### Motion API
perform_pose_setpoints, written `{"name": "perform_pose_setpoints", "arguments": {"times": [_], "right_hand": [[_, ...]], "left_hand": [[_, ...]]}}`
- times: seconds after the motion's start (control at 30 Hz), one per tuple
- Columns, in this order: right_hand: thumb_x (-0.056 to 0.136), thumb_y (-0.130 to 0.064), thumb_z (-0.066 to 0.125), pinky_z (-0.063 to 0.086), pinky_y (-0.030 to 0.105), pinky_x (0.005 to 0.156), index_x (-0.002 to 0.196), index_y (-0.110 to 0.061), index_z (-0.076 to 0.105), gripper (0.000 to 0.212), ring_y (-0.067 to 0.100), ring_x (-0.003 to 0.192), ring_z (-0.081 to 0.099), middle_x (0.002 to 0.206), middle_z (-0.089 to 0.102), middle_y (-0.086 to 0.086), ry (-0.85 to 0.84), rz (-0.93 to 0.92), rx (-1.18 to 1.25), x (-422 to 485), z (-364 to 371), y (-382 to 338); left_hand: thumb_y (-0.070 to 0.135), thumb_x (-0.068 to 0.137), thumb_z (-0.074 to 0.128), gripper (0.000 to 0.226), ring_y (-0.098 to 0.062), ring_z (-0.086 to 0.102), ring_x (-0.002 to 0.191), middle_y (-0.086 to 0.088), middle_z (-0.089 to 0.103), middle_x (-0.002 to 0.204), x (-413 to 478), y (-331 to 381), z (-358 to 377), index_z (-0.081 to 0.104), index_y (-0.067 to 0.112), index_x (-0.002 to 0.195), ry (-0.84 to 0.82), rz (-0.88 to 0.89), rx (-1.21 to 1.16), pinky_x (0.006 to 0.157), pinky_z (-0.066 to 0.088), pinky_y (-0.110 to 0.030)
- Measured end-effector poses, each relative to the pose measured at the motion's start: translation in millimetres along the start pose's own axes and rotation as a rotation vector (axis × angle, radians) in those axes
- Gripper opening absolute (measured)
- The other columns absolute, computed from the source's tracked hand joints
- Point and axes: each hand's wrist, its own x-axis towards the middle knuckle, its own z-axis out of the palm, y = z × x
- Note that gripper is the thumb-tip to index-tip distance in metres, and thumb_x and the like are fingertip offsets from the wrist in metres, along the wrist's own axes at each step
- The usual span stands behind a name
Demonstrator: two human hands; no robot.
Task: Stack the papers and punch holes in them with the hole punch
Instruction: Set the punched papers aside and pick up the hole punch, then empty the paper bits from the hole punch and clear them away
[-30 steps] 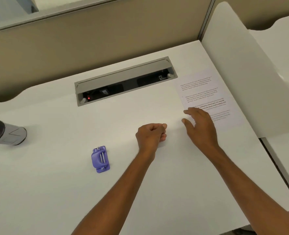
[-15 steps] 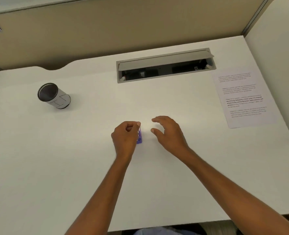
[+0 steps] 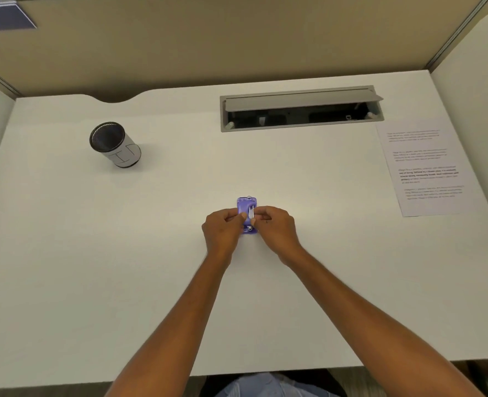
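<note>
A small purple hole punch [image 3: 247, 207] with two metal pins is held over the middle of the white desk [image 3: 93, 267]. My left hand [image 3: 222, 229] pinches its left side and my right hand [image 3: 275, 229] pinches its right side. The punch's lower part is partly hidden by my fingers. A printed sheet of paper [image 3: 426, 167] lies flat at the far right of the desk, well away from both hands. Whether more than one sheet lies there I cannot tell.
A mesh pen cup [image 3: 116, 146] with a white label stands at the back left. An open grey cable hatch [image 3: 300, 110] is set into the desk at the back. Beige partition walls enclose the desk, and a white divider [image 3: 477, 81] rises on the right.
My right hand left the paper and came to the middle. My left hand picked up the hole punch, and now both hands grip it. The camera view shifted left.
</note>
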Motion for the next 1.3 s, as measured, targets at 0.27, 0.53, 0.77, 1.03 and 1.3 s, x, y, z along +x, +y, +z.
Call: {"name": "perform_pose_setpoints", "arguments": {"times": [0.27,0.53,0.77,1.03,1.3], "right_hand": [[0.098,-0.01,0.074,0.061,0.023,0.081,0.083,-0.045,0.073,0.038,0.009,0.091,0.077,0.089,0.08,-0.017,0.029,0.03,0.132,-2,-2,4],[0.099,-0.009,0.074,0.063,0.027,0.086,0.084,-0.043,0.074,0.037,0.021,0.102,0.08,0.092,0.081,-0.014,0.033,0.044,0.137,-6,-7,8],[0.1,-0.01,0.074,0.062,0.025,0.086,0.109,-0.023,0.082,0.018,0.022,0.106,0.08,0.102,0.082,-0.004,0.006,0.059,0.167,-8,-2,0],[0.1,-0.005,0.071,0.067,0.047,0.097,0.097,-0.025,0.081,0.022,0.027,0.101,0.081,0.108,0.084,0.006,-0.102,-0.008,0.209,-12,46,-39],[0.098,-0.004,0.068,0.066,0.052,0.096,0.085,-0.025,0.079,0.028,0.031,0.1,0.081,0.101,0.083,0.005,-0.196,-0.013,0.17,-22,132,-80]], "left_hand": [[0.015,0.094,0.081,0.022,-0.038,0.082,0.087,-0.009,0.085,0.086,-7,8,4,0.081,0.029,0.078,-0.011,0.018,-0.032,0.09,0.067,-0.056],[0.015,0.094,0.081,0.009,-0.035,0.083,0.084,-0.007,0.085,0.084,-12,7,7,0.086,0.017,0.087,-0.028,0.015,-0.014,0.087,0.068,-0.053],[0.015,0.094,0.082,0.027,-0.032,0.083,0.083,-0.003,0.086,0.084,-14,9,-4,0.08,0.036,0.077,-0.013,0.035,-0.045,0.089,0.068,-0.052],[0.013,0.097,0.079,0.018,-0.023,0.085,0.082,0.0,0.088,0.093,-11,7,-74,0.086,0.03,0.095,0.049,0.059,-0.134,0.094,0.068,-0.048],[0.012,0.101,0.073,0.017,-0.03,0.084,0.094,-0.005,0.087,0.102,6,-10,-160,0.086,0.015,0.112,0.164,0.048,-0.138,0.099,0.066,-0.05]]}}
